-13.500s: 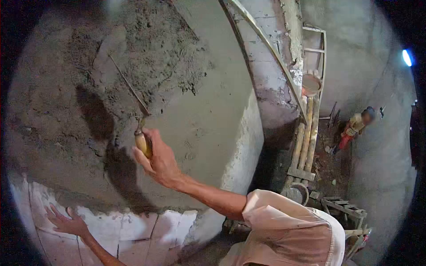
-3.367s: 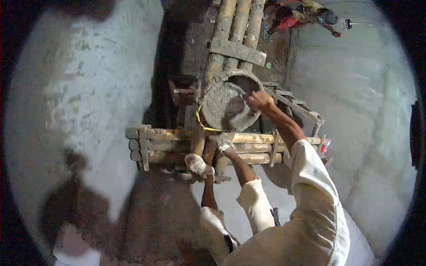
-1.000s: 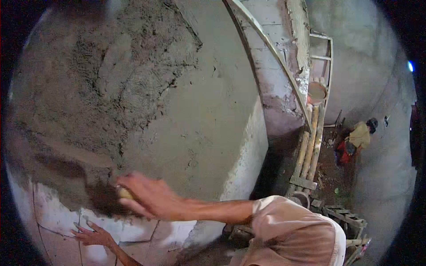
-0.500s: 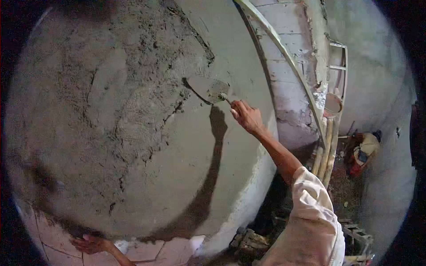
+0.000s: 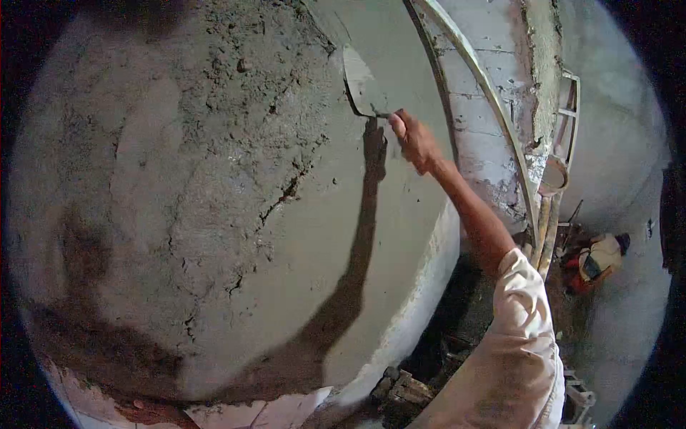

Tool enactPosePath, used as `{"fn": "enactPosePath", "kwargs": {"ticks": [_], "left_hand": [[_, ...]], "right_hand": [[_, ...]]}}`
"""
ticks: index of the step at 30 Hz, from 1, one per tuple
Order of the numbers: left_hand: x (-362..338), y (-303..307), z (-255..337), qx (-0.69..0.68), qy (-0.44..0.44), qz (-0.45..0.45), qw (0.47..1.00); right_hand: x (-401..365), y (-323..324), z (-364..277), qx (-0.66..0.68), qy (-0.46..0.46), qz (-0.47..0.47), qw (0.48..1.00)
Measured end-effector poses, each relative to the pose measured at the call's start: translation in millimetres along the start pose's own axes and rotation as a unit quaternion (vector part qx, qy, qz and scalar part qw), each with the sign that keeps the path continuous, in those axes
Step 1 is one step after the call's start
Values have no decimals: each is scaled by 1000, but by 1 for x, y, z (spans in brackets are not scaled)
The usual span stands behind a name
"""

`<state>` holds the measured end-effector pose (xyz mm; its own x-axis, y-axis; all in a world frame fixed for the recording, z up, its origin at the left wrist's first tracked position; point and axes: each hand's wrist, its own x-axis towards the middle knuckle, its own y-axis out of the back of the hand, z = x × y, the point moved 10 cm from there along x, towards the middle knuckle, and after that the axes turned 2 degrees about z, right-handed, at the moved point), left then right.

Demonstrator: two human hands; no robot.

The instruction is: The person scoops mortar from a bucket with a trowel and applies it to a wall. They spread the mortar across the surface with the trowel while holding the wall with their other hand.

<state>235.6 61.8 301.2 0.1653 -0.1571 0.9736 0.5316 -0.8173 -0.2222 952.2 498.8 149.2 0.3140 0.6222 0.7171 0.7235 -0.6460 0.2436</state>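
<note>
My right hand [image 5: 416,141] is closed around the handle of a plastering trowel. The trowel's blade [image 5: 363,87] lies against the wet plaster [image 5: 307,236], at the border between its smooth right part and the rough, cracked part [image 5: 236,121]. At the lower left, my left hand [image 5: 151,412] is in deep shadow by the bare pale bricks [image 5: 236,415] below the plaster edge. Its fingers look stretched out and nothing shows in them, though the shadow hides detail.
A long pale straightedge [image 5: 493,93] runs down beside the brick edge on the right. Beyond it hangs a round pan [image 5: 554,176] above wooden poles [image 5: 547,236]. Far below, another person [image 5: 599,261] is bent over. Rubble [image 5: 407,390] lies under my right arm.
My right hand has moved the trowel up and slightly right over the plaster, and the blade has turned more upright. My left hand sits lower in view and darker. The view has shifted.
</note>
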Motion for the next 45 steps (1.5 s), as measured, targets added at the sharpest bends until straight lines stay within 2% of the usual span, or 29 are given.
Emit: {"fn": "enactPosePath", "kwargs": {"ticks": [1,2,3,4,5,6,8,9,11,12,14,15,16,18,19,20,22,24,25,28,29,32,35,36,38,40,41,45], "left_hand": [[-5,-3,2,-6,-96,53,994],[-8,-6,-3,-6,-94,51,994],[-15,6,11,-12,-190,103,976],[-6,6,10,-10,-123,58,991],[1,1,4,-8,-56,14,998],[1,0,3,-10,-56,13,998],[-1,-5,-4,-20,-36,5,999],[-2,-6,-5,-21,-35,4,999],[-5,-2,11,-10,-108,11,994],[-3,1,22,-6,-104,8,994],[2,13,20,-31,43,13,998],[1,10,17,-68,-4,19,997],[-3,6,9,-67,1,15,998],[-7,2,0,-12,63,11,998],[-5,4,1,-31,78,18,996],[-3,7,3,-34,75,17,996],[-6,3,3,-8,96,-9,995],[-8,0,-1,-6,103,-4,995],[-8,1,0,-2,108,-11,994],[-4,8,7,2,100,-14,995],[-2,8,11,1,91,-10,996],[-2,4,7,-6,94,-15,995],[-5,5,6,-9,88,4,996],[-6,8,6,-9,93,10,996],[-3,9,8,-18,96,6,995],[-3,12,12,-29,99,6,995],[-1,10,12,-25,105,-4,994],[-3,5,5,-16,124,-17,992]], "right_hand": [[-15,-12,5,117,-123,-54,984],[-36,-27,0,230,-243,-106,936],[-49,-30,-18,293,-269,-97,912],[-61,-36,-35,354,-294,-86,884],[-62,-35,-55,285,-237,-81,925],[-71,-51,-67,447,-289,-89,842],[-78,-52,-100,462,-328,-69,821],[-78,-53,-115,460,-328,-68,822],[-75,-60,-145,461,-315,-86,825],[-80,-63,-156,458,-314,-91,827],[-92,-69,-175,464,-292,-94,831],[-102,-72,-187,488,-263,-86,828],[-115,-75,-193,484,-262,-89,830],[-136,-64,-214,406,-219,-110,880],[-153,-60,-214,361,-249,-161,884],[-166,-48,-206,361,-252,-158,884],[-185,-34,-191,269,-176,-233,918],[-210,-20,-158,334,-290,-218,870],[-213,-19,-133,395,-332,-167,840],[-216,-55,-44,532,-479,-27,697],[-205,-57,-30,530,-464,-12,710],[-166,-73,-16,544,-453,-23,706],[-134,-81,-40,520,-454,-26,723],[-138,-83,-52,517,-457,-29,723],[-146,-81,-90,484,-376,-75,787],[-173,-82,-122,491,-329,-99,801],[-187,-79,-135,426,-320,-121,837],[-238,-91,-175,389,-285,-140,865]]}}
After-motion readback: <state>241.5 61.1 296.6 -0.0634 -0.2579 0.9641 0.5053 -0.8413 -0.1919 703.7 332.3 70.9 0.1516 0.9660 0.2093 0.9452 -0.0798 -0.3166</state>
